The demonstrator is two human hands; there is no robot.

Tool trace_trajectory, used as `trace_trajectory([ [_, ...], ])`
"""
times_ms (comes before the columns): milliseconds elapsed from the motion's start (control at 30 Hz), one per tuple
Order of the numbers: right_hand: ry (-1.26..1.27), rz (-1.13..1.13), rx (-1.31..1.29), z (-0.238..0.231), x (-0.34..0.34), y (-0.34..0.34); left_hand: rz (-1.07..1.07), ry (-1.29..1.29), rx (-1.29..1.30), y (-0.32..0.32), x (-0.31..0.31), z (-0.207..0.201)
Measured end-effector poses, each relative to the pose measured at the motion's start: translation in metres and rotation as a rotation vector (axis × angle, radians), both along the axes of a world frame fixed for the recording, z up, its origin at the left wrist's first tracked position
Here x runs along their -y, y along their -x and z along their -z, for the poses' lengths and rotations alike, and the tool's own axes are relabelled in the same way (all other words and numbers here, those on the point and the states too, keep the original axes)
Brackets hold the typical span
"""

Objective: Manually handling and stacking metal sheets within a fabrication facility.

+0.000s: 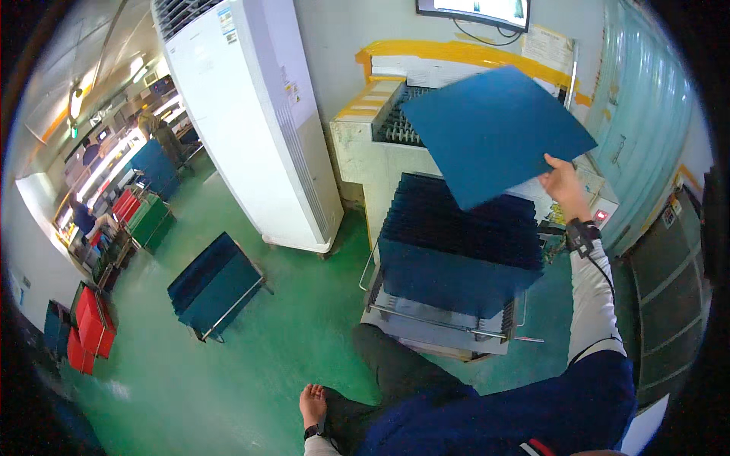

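My right hand (563,188) is closed on the lower right edge of a flat blue sheet (498,133), thumb on the face turned to me. The sheet is tilted above a metal rack (426,312) packed with several dark blue sheets (456,266) standing on edge. Behind the raised sheet is a pale machine (384,163) with a bed of rollers (399,121), partly covered by it. Low in front of me, my left hand (312,407) rests by my knee, holding nothing, its fingers loosely extended.
A tall white cabinet unit (251,114) stands left of the machine. On the green floor is another rack of blue sheets (217,285). Red bins (91,327) sit far left, and people work at a lit bench beyond. A translucent curtain (646,114) hangs at right.
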State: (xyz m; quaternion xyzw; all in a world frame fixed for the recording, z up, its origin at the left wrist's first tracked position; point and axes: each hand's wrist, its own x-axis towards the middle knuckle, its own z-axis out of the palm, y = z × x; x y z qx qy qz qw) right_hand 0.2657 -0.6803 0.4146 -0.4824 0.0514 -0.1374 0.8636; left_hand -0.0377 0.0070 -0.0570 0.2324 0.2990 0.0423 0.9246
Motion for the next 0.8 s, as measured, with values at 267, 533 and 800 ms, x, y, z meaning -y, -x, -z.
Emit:
trace_trajectory([
  [267,-0.265,0.162,-0.095,0.083,0.001,-0.104,0.091,0.055,0.252,0.006,-0.001,-0.004],
  [533,-0.036,-0.166,-0.127,0.095,0.024,-0.179,0.246,-0.123,-0.24,0.006,0.01,-0.041],
  [800,1.17,0.177,-0.198,0.051,-0.033,-0.187,0.243,-0.528,-0.374,-0.007,0.041,-0.055],
])
